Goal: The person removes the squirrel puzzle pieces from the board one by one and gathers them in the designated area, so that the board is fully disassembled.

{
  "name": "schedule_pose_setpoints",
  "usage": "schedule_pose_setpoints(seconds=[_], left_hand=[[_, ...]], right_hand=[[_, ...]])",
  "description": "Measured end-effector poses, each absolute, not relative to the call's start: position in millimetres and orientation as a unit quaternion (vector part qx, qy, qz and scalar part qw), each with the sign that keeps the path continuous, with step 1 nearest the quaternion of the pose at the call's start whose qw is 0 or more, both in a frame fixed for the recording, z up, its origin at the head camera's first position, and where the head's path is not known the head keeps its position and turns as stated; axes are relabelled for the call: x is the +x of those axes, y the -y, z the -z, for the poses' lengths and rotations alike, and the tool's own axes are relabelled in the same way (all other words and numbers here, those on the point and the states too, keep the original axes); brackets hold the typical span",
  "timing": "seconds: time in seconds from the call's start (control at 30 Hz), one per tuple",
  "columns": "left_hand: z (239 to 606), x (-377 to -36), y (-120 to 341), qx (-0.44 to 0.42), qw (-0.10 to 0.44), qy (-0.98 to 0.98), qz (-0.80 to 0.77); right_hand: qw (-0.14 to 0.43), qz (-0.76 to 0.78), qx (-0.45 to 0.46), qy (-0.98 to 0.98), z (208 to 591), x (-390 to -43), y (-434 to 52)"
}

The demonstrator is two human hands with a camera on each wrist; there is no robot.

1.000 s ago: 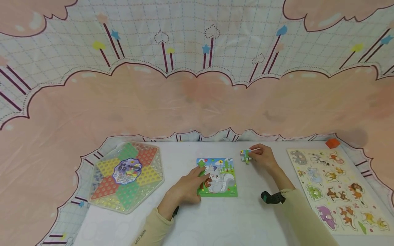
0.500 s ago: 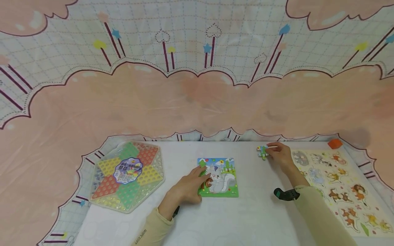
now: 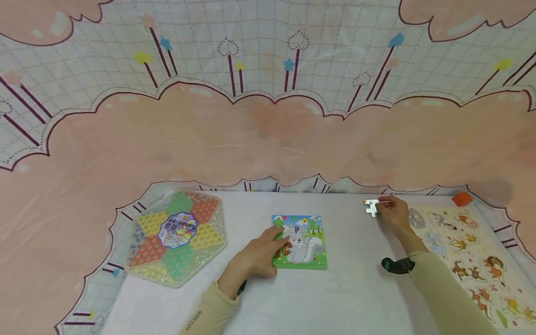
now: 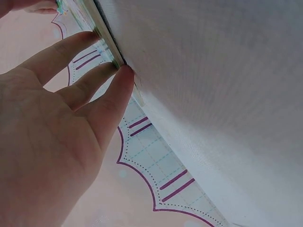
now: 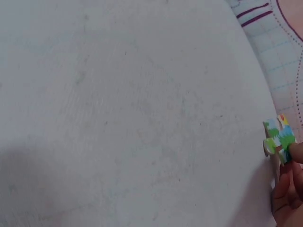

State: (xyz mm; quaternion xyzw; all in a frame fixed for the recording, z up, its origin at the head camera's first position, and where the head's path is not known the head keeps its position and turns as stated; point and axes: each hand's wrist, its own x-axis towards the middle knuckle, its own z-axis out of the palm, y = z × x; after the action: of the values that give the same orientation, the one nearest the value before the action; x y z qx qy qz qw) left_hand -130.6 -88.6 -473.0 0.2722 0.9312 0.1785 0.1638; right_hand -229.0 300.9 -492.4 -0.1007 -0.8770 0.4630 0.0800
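A: Pinched at the fingertips of the right hand (image 3: 392, 213) was a small puzzle piece (image 3: 371, 207), pale side toward the head camera. It was held at the far edge of the white table (image 3: 351, 298), just left of the animal peg board (image 3: 469, 251).

B: Was the printed face recorded anywhere?

A: On the right wrist view, yes. Green, white and a touch of orange were noted on the piece (image 5: 279, 139), held at the right edge of that frame by fingertips (image 5: 289, 189) only partly in view. Whether it touched the tabletop could not be told.

B: And the left hand (image 3: 255, 256)?

A: It was laid flat, fingers nearly straight, on the left border of the squirrel puzzle (image 3: 300, 242). Nothing was gripped. On the left wrist view the fingers (image 4: 102, 101) were seen touching the edge of the puzzle tray (image 4: 106, 40).

B: Position of the squirrel puzzle?

A: Near the middle of the table, well apart from the held piece. A grey squirrel on green ground under blue sky was printed on it.

B: Surroundings?

A: A hexagonal checkers board (image 3: 177, 237), in clear plastic, was logged at the left of the table. A small orange block (image 3: 462, 199) was seen at the far right corner, beyond the peg board. Beige sleeves were worn on both arms, and a dark wrist device (image 3: 398, 265) was noted on the right forearm. A pink cloud-patterned cloth (image 3: 268, 130) was hung behind.
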Motion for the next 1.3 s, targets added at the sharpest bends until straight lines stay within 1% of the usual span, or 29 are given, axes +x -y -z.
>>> schedule_pose_setpoints(seconds=[0.27, 0.33, 0.5, 0.57, 0.83, 1.3], left_hand=[[474.5, -130.8, 89.3, 0.273, 0.165, -0.931, -0.178], [474.7, -130.6, 89.4, 0.273, 0.165, -0.931, -0.178], [474.4, -129.4, 89.6, 0.268, 0.167, -0.932, -0.18], [474.6, -129.4, 89.8, 0.267, 0.168, -0.932, -0.18], [475.5, -130.4, 89.1, 0.274, 0.166, -0.931, -0.177], [474.2, -131.3, 88.0, 0.274, 0.166, -0.931, -0.177]], right_hand=[[0.086, -0.416, -0.11, 0.899, 493.5, -229.2, -298.0], [0.073, -0.416, -0.113, 0.899, 493.5, -229.3, -296.2], [0.008, -0.413, -0.114, 0.903, 493.8, -229.6, -292.0], [-0.002, -0.405, -0.107, 0.908, 494.3, -229.8, -290.9], [0.016, -0.382, -0.1, 0.918, 494.9, -228.5, -288.8], [0.002, -0.389, -0.12, 0.914, 496.8, -226.8, -288.6]])
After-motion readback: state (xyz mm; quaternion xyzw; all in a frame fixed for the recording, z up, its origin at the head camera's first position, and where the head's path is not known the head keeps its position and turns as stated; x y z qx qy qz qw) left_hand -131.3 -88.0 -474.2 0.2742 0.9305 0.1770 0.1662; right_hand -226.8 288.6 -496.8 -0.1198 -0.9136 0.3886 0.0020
